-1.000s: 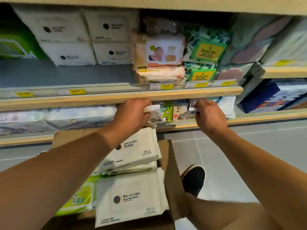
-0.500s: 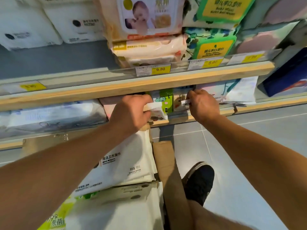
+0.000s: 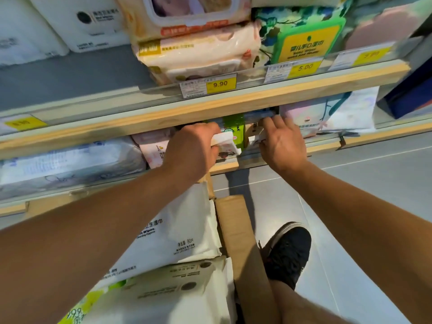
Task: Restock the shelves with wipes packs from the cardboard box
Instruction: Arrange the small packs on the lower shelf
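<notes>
Both my hands reach into the lower shelf (image 3: 224,167) under the wooden shelf edge. My left hand (image 3: 191,150) grips a small white wipes pack (image 3: 225,145) at the shelf front. My right hand (image 3: 281,141) rests on small packs beside a green pack (image 3: 233,129), fingers spread; whether it grips one is unclear. Below my arms the cardboard box (image 3: 243,242) on the floor holds large white wipes packs (image 3: 177,232) and a green-and-white pack (image 3: 86,305).
The upper shelf (image 3: 233,101) carries pink baby wipes (image 3: 198,52), a green floral pack (image 3: 304,38) and white packs (image 3: 77,22), with yellow price tags (image 3: 219,84). Pale packs (image 3: 67,160) fill the lower shelf's left. My black shoe (image 3: 287,251) stands on grey floor tiles.
The view has moved closer to the shelves. Both hands have pushed deeper under the upper shelf edge, the right hand's fingers spreading over the small packs.
</notes>
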The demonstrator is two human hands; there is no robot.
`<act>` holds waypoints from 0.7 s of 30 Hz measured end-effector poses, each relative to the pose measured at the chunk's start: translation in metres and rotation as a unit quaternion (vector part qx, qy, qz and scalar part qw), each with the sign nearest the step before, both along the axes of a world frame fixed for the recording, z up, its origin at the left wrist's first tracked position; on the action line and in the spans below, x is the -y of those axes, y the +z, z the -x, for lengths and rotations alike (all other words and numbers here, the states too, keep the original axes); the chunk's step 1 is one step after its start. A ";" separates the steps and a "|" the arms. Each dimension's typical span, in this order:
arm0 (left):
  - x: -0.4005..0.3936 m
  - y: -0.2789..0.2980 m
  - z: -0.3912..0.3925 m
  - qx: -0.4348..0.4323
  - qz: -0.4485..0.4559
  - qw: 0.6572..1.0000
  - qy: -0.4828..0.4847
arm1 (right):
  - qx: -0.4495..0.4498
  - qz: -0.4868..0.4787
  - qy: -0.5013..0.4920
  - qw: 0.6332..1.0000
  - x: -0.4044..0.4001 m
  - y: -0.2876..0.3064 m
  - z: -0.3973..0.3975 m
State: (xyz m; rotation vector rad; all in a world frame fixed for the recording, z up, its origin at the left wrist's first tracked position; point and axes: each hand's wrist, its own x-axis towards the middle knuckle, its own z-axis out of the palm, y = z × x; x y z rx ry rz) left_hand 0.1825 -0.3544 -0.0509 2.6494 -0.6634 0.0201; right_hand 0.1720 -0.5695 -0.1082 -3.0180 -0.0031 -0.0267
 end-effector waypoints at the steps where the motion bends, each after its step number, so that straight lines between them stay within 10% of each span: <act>1: 0.006 -0.002 -0.001 0.006 -0.010 1.000 0.011 | 0.011 -0.002 0.003 1.000 0.001 0.001 0.006; 21: 0.077 -0.046 -0.026 -0.042 -0.239 0.966 0.085 | 0.043 -0.048 -0.019 0.998 0.015 -0.009 0.028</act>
